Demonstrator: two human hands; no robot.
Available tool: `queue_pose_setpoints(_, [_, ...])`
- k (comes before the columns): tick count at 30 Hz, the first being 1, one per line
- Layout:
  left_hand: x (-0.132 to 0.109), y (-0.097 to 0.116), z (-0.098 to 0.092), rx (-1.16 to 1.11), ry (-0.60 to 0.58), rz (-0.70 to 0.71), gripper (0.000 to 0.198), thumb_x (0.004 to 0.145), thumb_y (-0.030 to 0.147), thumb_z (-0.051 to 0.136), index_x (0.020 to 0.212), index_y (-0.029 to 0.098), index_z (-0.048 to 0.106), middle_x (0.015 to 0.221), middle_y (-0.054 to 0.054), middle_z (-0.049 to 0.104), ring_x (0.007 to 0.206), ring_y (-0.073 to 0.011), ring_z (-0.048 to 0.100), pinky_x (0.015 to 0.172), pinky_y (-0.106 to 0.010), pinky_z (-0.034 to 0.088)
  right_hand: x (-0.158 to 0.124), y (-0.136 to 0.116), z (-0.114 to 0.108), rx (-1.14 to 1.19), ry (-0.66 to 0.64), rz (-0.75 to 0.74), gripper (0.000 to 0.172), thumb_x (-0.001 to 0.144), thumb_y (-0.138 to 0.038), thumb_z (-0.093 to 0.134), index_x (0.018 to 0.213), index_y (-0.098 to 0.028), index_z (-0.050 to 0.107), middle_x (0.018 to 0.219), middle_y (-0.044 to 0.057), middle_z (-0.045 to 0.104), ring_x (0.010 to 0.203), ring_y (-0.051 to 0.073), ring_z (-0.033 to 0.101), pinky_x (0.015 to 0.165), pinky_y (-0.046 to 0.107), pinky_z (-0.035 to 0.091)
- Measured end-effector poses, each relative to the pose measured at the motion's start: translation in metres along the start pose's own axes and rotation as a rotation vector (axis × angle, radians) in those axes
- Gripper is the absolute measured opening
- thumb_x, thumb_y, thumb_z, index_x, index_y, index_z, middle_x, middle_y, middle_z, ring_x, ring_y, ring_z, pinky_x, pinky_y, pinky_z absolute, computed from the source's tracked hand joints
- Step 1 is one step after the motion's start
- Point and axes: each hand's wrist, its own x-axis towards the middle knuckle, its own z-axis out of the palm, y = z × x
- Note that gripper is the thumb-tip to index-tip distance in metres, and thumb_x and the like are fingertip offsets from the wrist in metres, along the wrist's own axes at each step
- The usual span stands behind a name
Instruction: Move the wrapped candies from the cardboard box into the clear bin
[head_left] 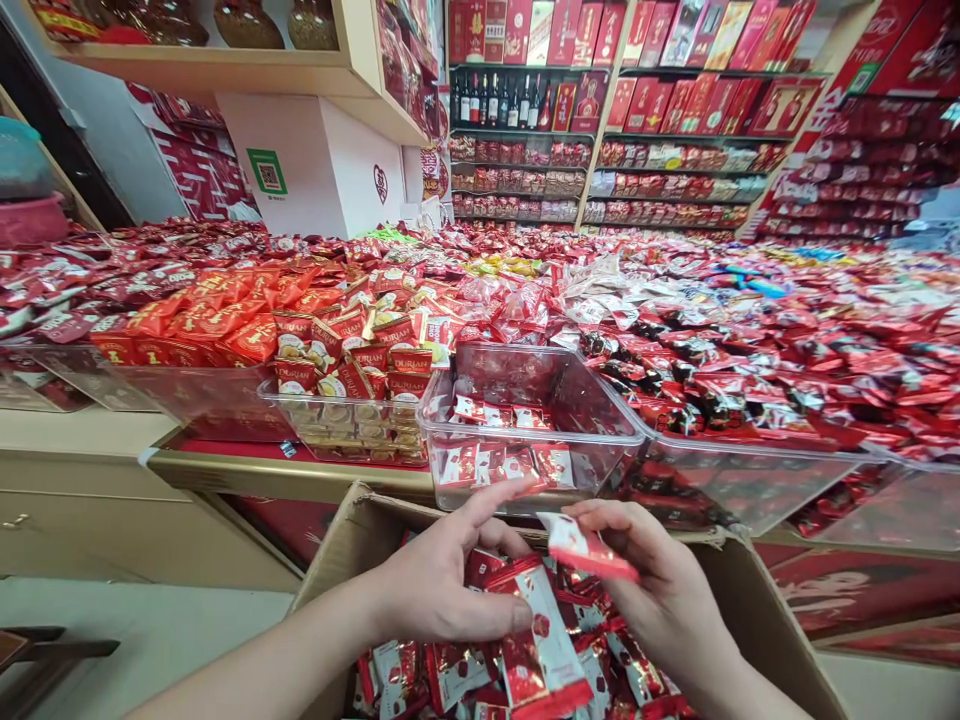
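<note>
Above an open cardboard box [780,610] full of red-and-white wrapped candy packets [461,672], both my hands are at work. My left hand [457,575] has its thumb pressed on a candy packet [536,625], the index finger stretched forward; the other fingers are partly hidden behind it. My right hand [660,580] pinches another candy packet [585,545] between thumb and fingers, tilted down to the right. Just beyond the hands stands a clear plastic bin [529,437], with several similar packets [506,462] lying in rows on its bottom.
To the left stands a clear bin of durian candies [352,350], then orange-red packets [202,320]. Dark red packets [712,390] are heaped in the bins on the right. A white pillar [292,165] and shelves of boxes and bottles [517,100] rise behind.
</note>
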Motion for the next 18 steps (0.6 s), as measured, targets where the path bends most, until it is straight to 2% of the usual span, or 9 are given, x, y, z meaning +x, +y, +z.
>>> queue_pose_setpoints(2, [-0.0015, 0.0027, -0.0007, 0.068, -0.056, 0.093, 0.073, 0.063, 0.019, 0.069, 0.127, 0.033, 0.037, 0.102, -0.002, 0.056, 0.081, -0.0113, 0.057, 0.076, -0.027, 0.048, 0.0, 0.0031, -0.0013, -0.075, 0.019, -0.11, 0.009, 0.083, -0.015, 0.046, 0.086, -0.021, 0.052, 0.096, 0.006, 0.06, 0.091, 0.016, 0.058, 0.075, 0.027, 0.049])
queue_pose_setpoints(5, [-0.0024, 0.0069, 0.001, 0.227, -0.087, 0.17, 0.053, 0.063, 0.024, 0.069, 0.115, 0.027, 0.054, 0.108, -0.003, 0.059, 0.094, -0.0169, 0.057, 0.084, -0.029, 0.046, -0.0002, 0.0039, -0.0002, -0.085, 0.012, -0.111, 0.013, 0.084, -0.015, 0.044, 0.088, -0.023, 0.053, 0.105, 0.006, 0.057, 0.097, 0.016, 0.057, 0.079, 0.028, 0.049])
queue_pose_setpoints(9, [-0.001, 0.0084, 0.0024, 0.297, -0.095, 0.246, 0.053, 0.066, 0.025, 0.065, 0.117, 0.023, 0.052, 0.11, -0.005, 0.061, 0.093, -0.0179, 0.059, 0.084, -0.029, 0.046, -0.0013, -0.0013, -0.0005, -0.03, 0.064, 0.047, 0.023, 0.088, -0.024, 0.041, 0.107, -0.027, 0.052, 0.116, 0.006, 0.056, 0.105, 0.017, 0.054, 0.088, 0.032, 0.046])
queue_pose_setpoints(12, [0.0006, 0.007, 0.0001, 0.364, -0.062, 0.342, 0.054, 0.067, 0.025, 0.064, 0.12, 0.022, 0.05, 0.111, -0.006, 0.06, 0.095, -0.0181, 0.058, 0.087, -0.03, 0.045, -0.0003, -0.0045, -0.002, 0.074, 0.096, 0.214, 0.027, 0.088, -0.033, 0.041, 0.113, -0.027, 0.046, 0.105, 0.005, 0.062, 0.095, 0.016, 0.059, 0.08, 0.029, 0.05])
queue_pose_setpoints(15, [0.001, 0.0057, -0.003, 0.422, -0.041, 0.362, 0.053, 0.068, 0.025, 0.063, 0.119, 0.022, 0.048, 0.107, -0.006, 0.061, 0.09, -0.0162, 0.058, 0.083, -0.028, 0.045, 0.0007, -0.0022, -0.0003, 0.231, -0.02, 0.208, 0.027, 0.086, -0.034, 0.046, 0.112, -0.026, 0.041, 0.093, 0.005, 0.064, 0.08, 0.016, 0.063, 0.068, 0.027, 0.054])
queue_pose_setpoints(18, [0.0, 0.0055, -0.004, 0.45, -0.029, 0.257, 0.047, 0.065, 0.027, 0.064, 0.109, 0.02, 0.05, 0.091, -0.003, 0.063, 0.072, -0.0118, 0.056, 0.067, -0.022, 0.047, -0.004, -0.0006, 0.0009, 0.182, -0.045, 0.135, 0.021, 0.082, -0.03, 0.052, 0.1, -0.025, 0.043, 0.085, 0.003, 0.063, 0.074, 0.015, 0.062, 0.064, 0.026, 0.054])
